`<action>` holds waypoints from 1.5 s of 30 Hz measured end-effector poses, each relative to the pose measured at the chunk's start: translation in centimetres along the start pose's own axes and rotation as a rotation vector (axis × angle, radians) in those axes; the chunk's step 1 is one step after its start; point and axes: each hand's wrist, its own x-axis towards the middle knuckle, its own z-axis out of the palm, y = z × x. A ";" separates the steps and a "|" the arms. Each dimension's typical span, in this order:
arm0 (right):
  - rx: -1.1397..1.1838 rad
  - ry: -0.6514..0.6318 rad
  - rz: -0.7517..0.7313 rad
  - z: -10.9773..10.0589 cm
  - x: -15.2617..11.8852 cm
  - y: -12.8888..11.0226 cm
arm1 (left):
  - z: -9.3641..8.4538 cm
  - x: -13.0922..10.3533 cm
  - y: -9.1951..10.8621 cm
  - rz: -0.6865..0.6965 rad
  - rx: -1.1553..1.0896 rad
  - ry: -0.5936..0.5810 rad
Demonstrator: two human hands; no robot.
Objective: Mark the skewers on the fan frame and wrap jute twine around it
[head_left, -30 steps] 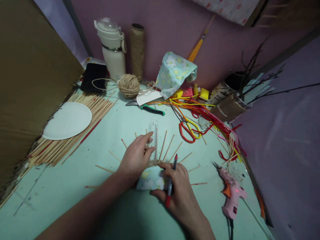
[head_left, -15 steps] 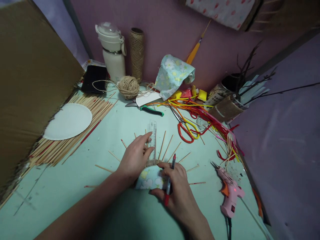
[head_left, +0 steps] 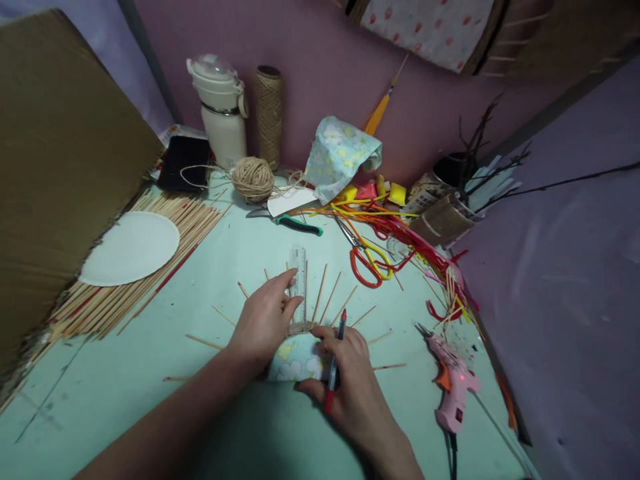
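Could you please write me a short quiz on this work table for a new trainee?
1. What do the fingers of the left hand touch?
a) the glue gun
b) the clear ruler
c) the ball of twine
2. True or false: the white oval card lies on top of the bundle of thin sticks.
3. Fill in the missing colour: the scissors have one red handle and one ____ handle.

Key: 1 b; 2 true; 3 yellow.
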 end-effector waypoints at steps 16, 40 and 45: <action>0.004 -0.012 -0.004 0.3 -0.1 0.3 | 0.3 -0.1 -0.2 0.096 0.111 0.039; -0.005 0.005 -0.008 0.5 -0.1 0.3 | 0.8 -0.2 -0.8 0.243 0.121 0.106; -0.011 -0.005 0.000 0.5 -0.2 0.3 | 0.8 -0.2 -0.8 0.242 0.104 0.111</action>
